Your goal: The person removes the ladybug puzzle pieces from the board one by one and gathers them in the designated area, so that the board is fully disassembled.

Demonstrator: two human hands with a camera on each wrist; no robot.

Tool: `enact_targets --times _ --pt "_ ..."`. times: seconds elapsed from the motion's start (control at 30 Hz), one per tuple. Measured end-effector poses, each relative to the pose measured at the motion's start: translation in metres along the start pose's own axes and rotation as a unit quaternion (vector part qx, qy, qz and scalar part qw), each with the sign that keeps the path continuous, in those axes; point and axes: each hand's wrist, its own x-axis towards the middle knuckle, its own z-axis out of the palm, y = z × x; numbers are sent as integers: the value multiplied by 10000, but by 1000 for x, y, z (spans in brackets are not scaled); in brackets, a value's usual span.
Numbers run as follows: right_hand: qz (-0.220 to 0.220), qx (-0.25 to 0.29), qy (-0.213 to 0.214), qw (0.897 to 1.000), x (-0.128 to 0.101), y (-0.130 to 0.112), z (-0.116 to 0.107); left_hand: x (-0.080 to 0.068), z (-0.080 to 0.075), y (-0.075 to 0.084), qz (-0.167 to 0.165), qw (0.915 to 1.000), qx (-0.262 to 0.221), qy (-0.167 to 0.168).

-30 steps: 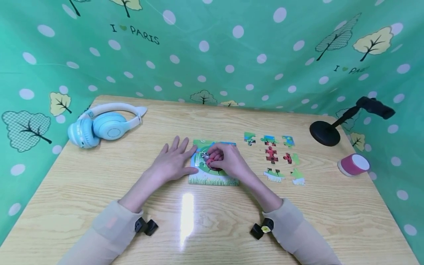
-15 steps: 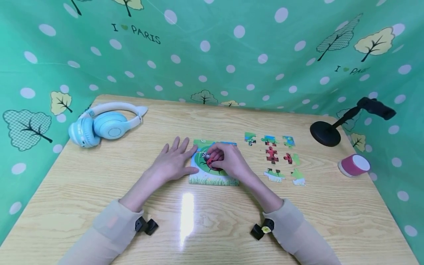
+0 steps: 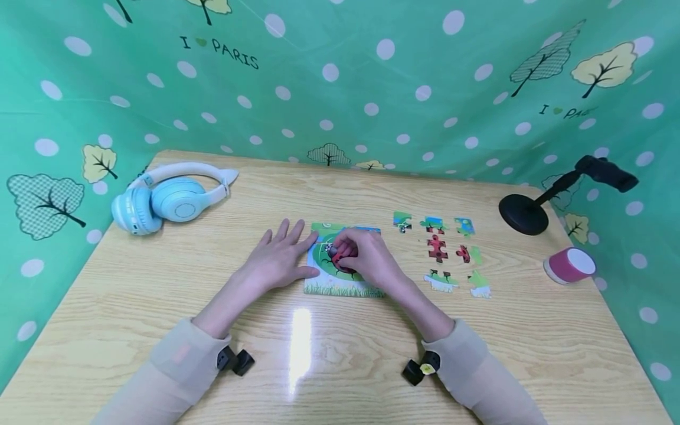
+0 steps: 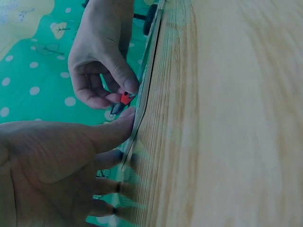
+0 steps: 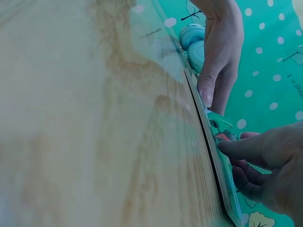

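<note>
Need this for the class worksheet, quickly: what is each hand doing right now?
Left hand: open, flat beside the puzzle board.
Right hand: pinching a red ladybird puzzle piece.

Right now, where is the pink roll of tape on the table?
In the head view, the pink roll of tape lies near the table's right edge, just in front of the black stand and right of the loose puzzle pieces.

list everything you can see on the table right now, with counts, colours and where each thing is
puzzle board: 1, green, table centre
puzzle piece: 1, red, on board, pinched by right hand
loose pieces: 7, green, red and blue, right of board
headphones: 1, pale blue, far left
stand: 1, black, far right
tape roll: 1, pink, right edge
table: 1, light wood
left hand: 1, flat at board's left edge
right hand: 1, over board
</note>
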Motion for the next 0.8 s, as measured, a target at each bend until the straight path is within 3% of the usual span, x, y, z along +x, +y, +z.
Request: enact_targets --times 0.27,0.6,0.8 --pt "-198 -346 147 9991 -1 -4 -2 2 0 0 -59 10000 -51 -62" --pt "-549 -489 95 9972 -2 -4 -2 1 -1 0 -68 10000 -45 -41" --pt "-540 -432 158 9975 -2 -4 -2 1 -1 0 -71 10000 -28 -46"
